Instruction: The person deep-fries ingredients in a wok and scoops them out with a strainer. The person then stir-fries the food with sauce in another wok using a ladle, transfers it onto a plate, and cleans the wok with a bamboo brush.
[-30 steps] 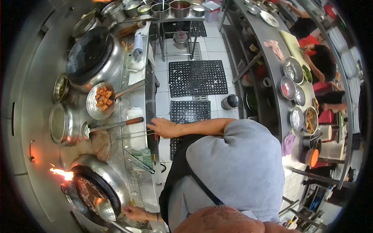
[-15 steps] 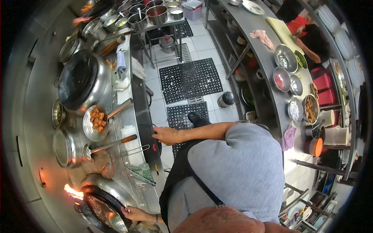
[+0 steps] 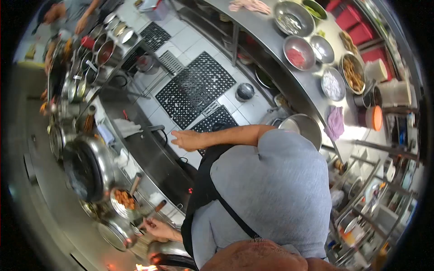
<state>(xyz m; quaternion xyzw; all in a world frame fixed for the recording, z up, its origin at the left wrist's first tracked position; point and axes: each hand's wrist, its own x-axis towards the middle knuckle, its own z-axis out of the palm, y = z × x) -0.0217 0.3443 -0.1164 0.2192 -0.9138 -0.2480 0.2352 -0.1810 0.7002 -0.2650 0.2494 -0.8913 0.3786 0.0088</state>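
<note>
My right hand is held out above the floor beside the counter edge, fingers apart and nothing in them. Lower left, my left hand is over the stove with its fingers partly spread, next to the ladle's wooden handle. Whether the fingertips touch the ladle shaft is hard to see. Just beyond lies a perforated strainer holding orange-brown fried pieces. A wok is partly visible below my left hand, with flames at the bottom edge.
A large covered wok and a round metal lid stand along the stove. Another person is at the far upper left. Across the aisle, a steel counter bears several bowls. Rubber mats and a large pot are nearby.
The view has turned rightward. My left hand has let go of the wok edge and moved up to the ladle. My right hand's fingers have spread. Another person has come into view.
</note>
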